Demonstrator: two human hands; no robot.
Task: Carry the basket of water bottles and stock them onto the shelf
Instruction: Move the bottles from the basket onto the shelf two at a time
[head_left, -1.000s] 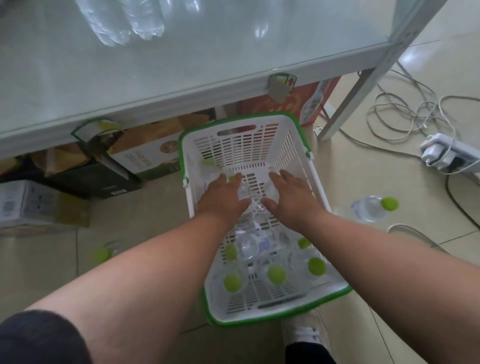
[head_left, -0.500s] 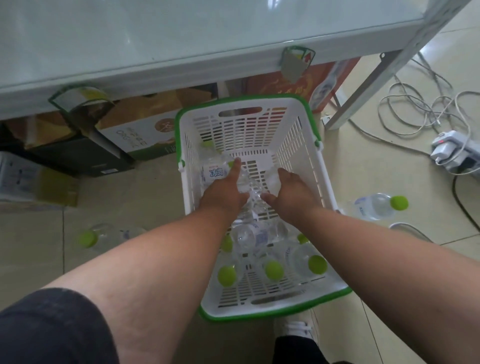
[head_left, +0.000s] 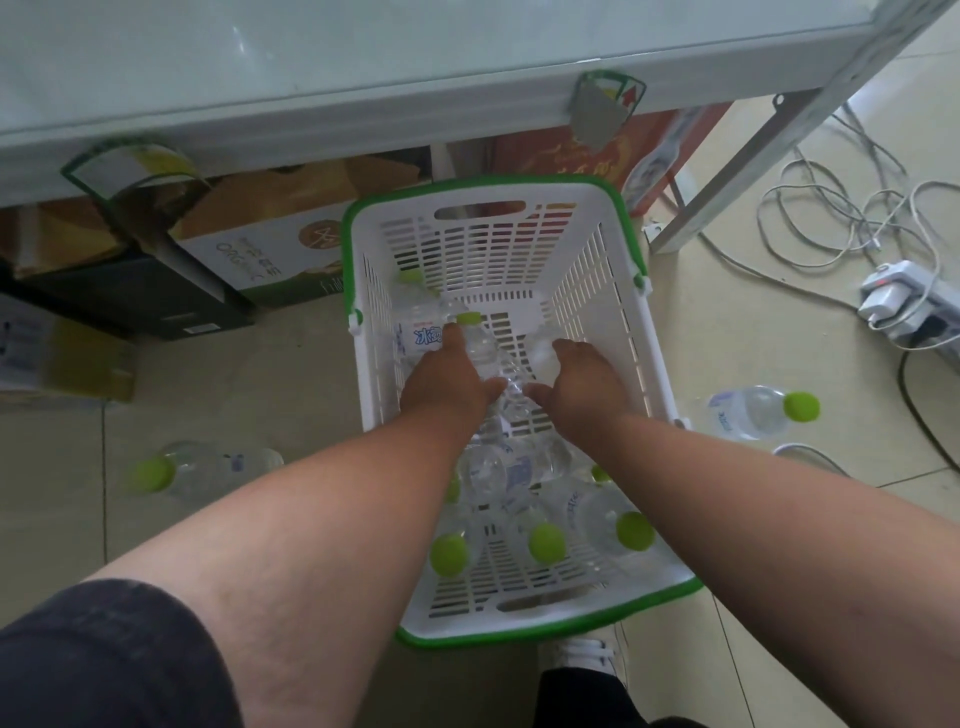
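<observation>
Both hands are reaching down in the basket (head_left: 618, 270) on the floor, left hand (head_left: 441, 382) curling its fingers round a green-capped bottle (head_left: 480, 345) lying lengthwise away from me, right hand (head_left: 584, 382) closing on another clear bottle, shelf (head_left: 311, 62) sitting just above.

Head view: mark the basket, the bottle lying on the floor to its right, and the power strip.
basket (head_left: 597, 197): head view, on the green rim at the far right corner.
bottle on the floor (head_left: 753, 413): head view, on its clear body.
power strip (head_left: 904, 299): head view, on its white casing.
</observation>
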